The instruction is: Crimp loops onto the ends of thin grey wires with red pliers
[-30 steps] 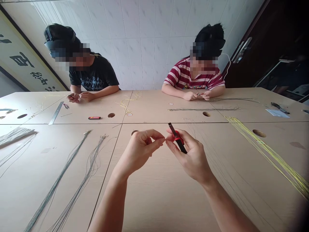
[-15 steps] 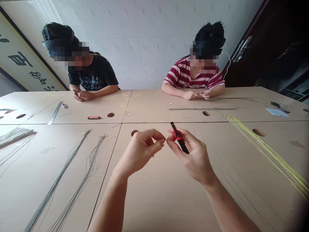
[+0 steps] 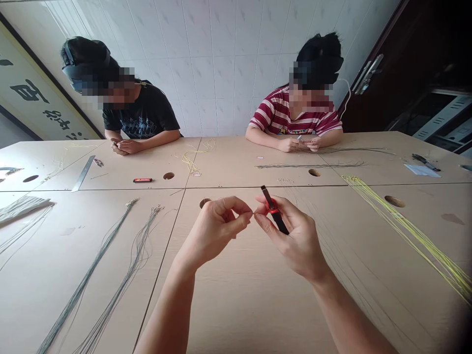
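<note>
In the middle of the view, my left hand (image 3: 217,228) and my right hand (image 3: 291,231) meet above the table with their fingertips almost touching. The thumb and forefinger of the left are pinched on something too small to make out, perhaps a thin thread end. Wrapped in my right hand is a slim black tool with a red middle part (image 3: 273,209), its narrow tip pointing up and away. That hand's thumb and a finger are also pinched at the same tiny spot. Pale thin cords (image 3: 342,255) lie just right of my right hand.
Bundles of grey-green cord (image 3: 94,265) lie to the left, a yellow cord bundle (image 3: 401,221) to the right. Across the table (image 3: 236,305) two people work with small things. A red-and-black stick-like object (image 3: 142,180), a ruler (image 3: 84,173) and round holes (image 3: 394,201) are farther off.
My hands hold the same pose. The view has shifted very slightly. Across the table, the right person's hands have moved a little, with a small light-coloured thing now showing there.
</note>
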Tool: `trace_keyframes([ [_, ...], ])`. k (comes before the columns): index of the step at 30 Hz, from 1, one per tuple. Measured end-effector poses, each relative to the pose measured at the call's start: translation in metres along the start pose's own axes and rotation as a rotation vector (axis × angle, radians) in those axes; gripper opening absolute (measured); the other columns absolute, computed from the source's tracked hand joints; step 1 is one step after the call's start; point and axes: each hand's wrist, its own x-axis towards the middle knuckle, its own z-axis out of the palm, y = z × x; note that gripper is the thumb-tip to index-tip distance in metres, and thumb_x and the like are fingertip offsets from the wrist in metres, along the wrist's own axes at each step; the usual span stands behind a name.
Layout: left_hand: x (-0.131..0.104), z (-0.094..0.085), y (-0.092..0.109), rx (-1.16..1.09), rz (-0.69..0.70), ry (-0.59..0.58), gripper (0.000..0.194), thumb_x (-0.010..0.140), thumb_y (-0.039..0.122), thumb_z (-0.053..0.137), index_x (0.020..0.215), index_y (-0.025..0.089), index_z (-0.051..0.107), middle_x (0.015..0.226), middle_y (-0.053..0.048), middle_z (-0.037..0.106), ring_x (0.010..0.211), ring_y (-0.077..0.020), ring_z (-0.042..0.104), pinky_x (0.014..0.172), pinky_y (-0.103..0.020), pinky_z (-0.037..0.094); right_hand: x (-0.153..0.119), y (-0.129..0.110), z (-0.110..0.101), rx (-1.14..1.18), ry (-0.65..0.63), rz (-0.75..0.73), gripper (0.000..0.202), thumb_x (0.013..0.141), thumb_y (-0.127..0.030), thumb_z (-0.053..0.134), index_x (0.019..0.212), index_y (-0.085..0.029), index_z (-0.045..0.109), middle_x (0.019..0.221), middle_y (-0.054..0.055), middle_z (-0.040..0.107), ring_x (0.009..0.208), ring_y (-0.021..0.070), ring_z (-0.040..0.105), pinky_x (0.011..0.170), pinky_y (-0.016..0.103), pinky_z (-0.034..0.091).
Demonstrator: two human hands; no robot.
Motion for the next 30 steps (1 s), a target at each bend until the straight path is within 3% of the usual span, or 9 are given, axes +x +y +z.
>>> trace_keyframes([
  [13, 0.002, 0.002, -0.004, 0.062, -0.011, 0.008, 0.01, 0.08, 0.015, 0.059, 0.074, 0.019, 0.066, 0.062, 0.001, 0.058, 0.05, -0.0082, 0.047, 0.043, -0.017, 0.039, 0.001, -0.003, 0.001, -0.129, 0.001, -0.096, 0.016, 0.091, -0.023, 0.058, 0.106, -0.026, 0.06, 0.087, 0.001, 0.067, 0.077, 0.0147, 0.064, 0.073, 0.03, 0.056],
  [22, 0.001, 0.002, -0.004, 0.043, -0.02, 0.007, 0.01, 0.082, 0.018, 0.059, 0.079, 0.019, 0.069, 0.063, 0.001, 0.06, 0.05, -0.0076, 0.049, 0.045, -0.016, 0.043, 0.002, 0.0, 0.002, -0.062, 0.021, -0.085, 0.016, 0.09, -0.023, 0.06, 0.106, -0.025, 0.062, 0.087, 0.0, 0.067, 0.078, 0.014, 0.064, 0.075, 0.029, 0.056],
  [26, 0.002, -0.002, -0.004, 0.069, -0.06, -0.026, 0.017, 0.084, 0.03, 0.063, 0.095, 0.02, 0.072, 0.074, -0.001, 0.065, 0.053, -0.0086, 0.052, 0.047, -0.018, 0.045, 0.002, 0.002, 0.001, 0.015, 0.035, -0.042, 0.018, 0.089, -0.024, 0.062, 0.107, -0.026, 0.063, 0.086, -0.001, 0.066, 0.081, 0.0138, 0.063, 0.076, 0.028, 0.055],
  [30, 0.002, -0.008, -0.007, 0.089, -0.09, -0.142, 0.018, 0.086, 0.032, 0.063, 0.088, 0.019, 0.075, 0.075, -0.003, 0.066, 0.059, -0.01, 0.054, 0.053, -0.02, 0.047, 0.001, 0.003, -0.002, 0.025, 0.053, -0.006, 0.017, 0.089, -0.026, 0.063, 0.105, -0.027, 0.065, 0.083, -0.001, 0.064, 0.077, 0.0134, 0.061, 0.071, 0.027, 0.053],
])
